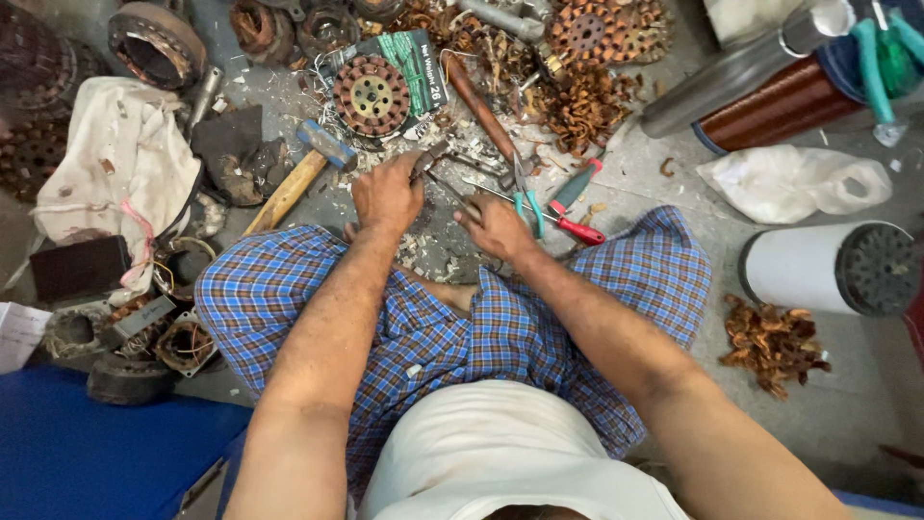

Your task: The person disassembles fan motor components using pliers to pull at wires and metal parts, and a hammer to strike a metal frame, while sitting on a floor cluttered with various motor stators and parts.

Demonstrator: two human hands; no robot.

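Your left hand (387, 195) is closed as a fist around the handles of a pair of pliers (430, 159). The metal head of the pliers comes out from the far right side of this hand and points to the far right, toward the heap of copper wire scraps (582, 106). Your right hand (496, 228) rests on the floor just to the right of the left one, its fingers bent. It seems to press or pinch something small between the two hands, but I cannot tell what, because the fingers hide it. A thin metal rod (460, 197) lies between your two hands, and its near end goes under the right fingers.

Just on the far right of your right hand lie the teal-handled scissors (526, 204) and a red-handled screwdriver (578, 230), both on the floor and not touched. Far from your left hand, the round copper-wound stator (371, 95) lies flat on a green printed packet (416, 67). On the left of it, the hammer (298, 175) with a wooden handle lies obliquely, its blue head close to the stator. Paper and wire shavings cover the grey floor (866, 385) around your hands.
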